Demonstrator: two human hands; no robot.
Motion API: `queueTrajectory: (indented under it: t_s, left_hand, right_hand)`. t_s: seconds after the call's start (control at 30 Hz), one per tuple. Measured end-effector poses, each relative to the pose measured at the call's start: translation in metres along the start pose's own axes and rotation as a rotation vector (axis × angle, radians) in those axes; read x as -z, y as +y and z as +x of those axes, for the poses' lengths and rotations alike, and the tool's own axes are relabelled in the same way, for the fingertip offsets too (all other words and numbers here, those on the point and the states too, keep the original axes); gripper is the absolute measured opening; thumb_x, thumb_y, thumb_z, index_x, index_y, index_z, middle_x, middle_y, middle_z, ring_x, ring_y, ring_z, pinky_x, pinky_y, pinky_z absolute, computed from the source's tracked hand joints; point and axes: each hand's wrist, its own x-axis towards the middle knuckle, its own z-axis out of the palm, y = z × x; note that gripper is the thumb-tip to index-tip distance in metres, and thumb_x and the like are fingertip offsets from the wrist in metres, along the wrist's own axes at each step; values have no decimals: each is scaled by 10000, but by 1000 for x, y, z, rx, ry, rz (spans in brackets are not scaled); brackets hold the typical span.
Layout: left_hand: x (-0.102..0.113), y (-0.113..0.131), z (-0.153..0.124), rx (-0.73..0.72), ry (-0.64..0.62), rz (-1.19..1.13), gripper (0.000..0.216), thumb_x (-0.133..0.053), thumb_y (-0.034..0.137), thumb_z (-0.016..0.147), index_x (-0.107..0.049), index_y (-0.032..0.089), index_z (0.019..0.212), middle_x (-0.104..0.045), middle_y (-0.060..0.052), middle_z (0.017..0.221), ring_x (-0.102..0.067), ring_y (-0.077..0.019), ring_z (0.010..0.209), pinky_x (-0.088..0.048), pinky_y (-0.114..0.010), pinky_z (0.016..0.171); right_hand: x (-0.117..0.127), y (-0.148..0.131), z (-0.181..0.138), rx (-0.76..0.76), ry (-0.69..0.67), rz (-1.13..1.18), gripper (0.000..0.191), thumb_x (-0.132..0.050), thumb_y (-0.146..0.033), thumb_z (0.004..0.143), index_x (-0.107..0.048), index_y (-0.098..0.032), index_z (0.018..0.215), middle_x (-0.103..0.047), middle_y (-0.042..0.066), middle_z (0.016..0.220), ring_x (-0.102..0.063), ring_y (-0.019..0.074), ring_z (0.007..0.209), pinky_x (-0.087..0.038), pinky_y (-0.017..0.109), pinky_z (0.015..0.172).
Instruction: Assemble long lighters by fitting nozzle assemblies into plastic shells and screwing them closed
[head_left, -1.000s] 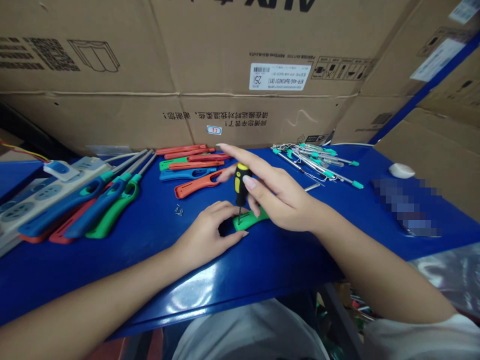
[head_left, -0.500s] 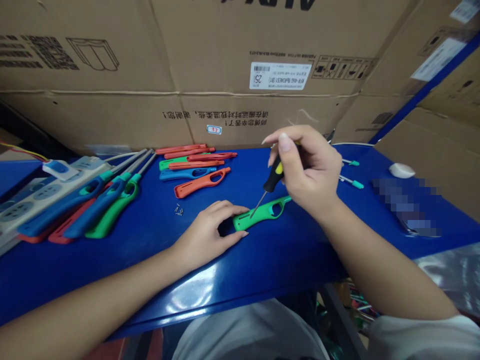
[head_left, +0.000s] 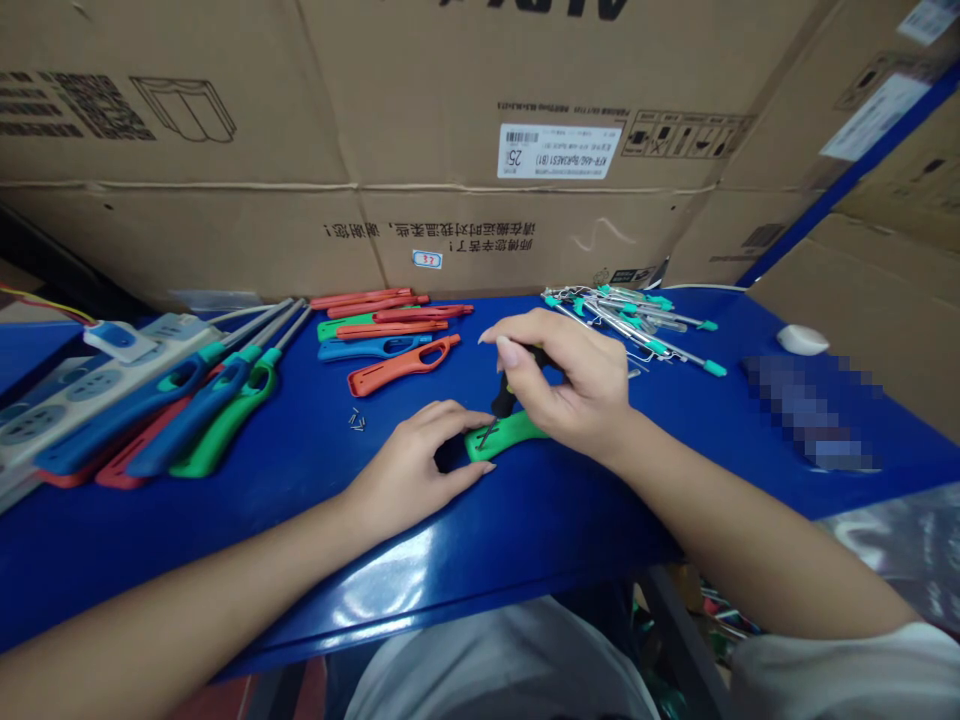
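Observation:
A green plastic handle shell (head_left: 504, 436) lies flat on the blue table (head_left: 315, 490). My left hand (head_left: 420, 460) rests on the table with curled fingers pressing the shell's left end. My right hand (head_left: 570, 385) is closed round a black and yellow screwdriver (head_left: 507, 398), mostly hidden by the fingers, and its tip touches the shell near the left end. A few tiny screws (head_left: 358, 420) lie on the table left of my left hand.
Orange, green and blue handle shells (head_left: 390, 340) lie behind my hands. Finished long lighters (head_left: 202, 400) and a power strip (head_left: 67, 395) are at the left. A pile of metal tubes with teal tips (head_left: 637, 320) sits at the back right. Cardboard boxes (head_left: 450, 150) wall the rear.
My right hand lifted the screwdriver up and to the right, then came back down, and its tip is on the green shell again. My left hand stayed put.

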Motion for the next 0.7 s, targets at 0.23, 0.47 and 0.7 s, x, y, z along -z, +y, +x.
queueTrajectory:
  t_s: [0.23, 0.47, 0.7]
  left_hand:
    - [0, 0, 0, 6, -17, -8, 311, -766, 262, 879, -672, 225, 1174, -705, -47, 1121, -664, -216, 1034, -544, -381, 937]
    - [0, 0, 0, 7, -8, -7, 323, -772, 258, 873, -675, 220, 1178, -709, -40, 1107, -668, -211, 1023, -545, -376, 934]
    - [0, 0, 1, 13, -14, -13, 245, -749, 264, 881, -695, 187, 1107, -718, -72, 1105, -668, -243, 1048, -541, -406, 937]
  right_hand:
    - [1, -5, 0, 66, 2, -34, 113, -556, -119, 983, -655, -172, 994, -744, 39, 887, -690, 119, 772, -572, 248, 739]
    - [-1, -2, -1, 43, 34, -45, 98, -575, -130, 980, -663, -175, 977, -738, 23, 866, -679, 109, 734, -577, 244, 733]
    - [6, -12, 3, 7, -243, 32, 303, -439, -176, 1036, -594, -169, 1296, -726, 87, 1194, -689, 167, 1097, -584, 315, 946]
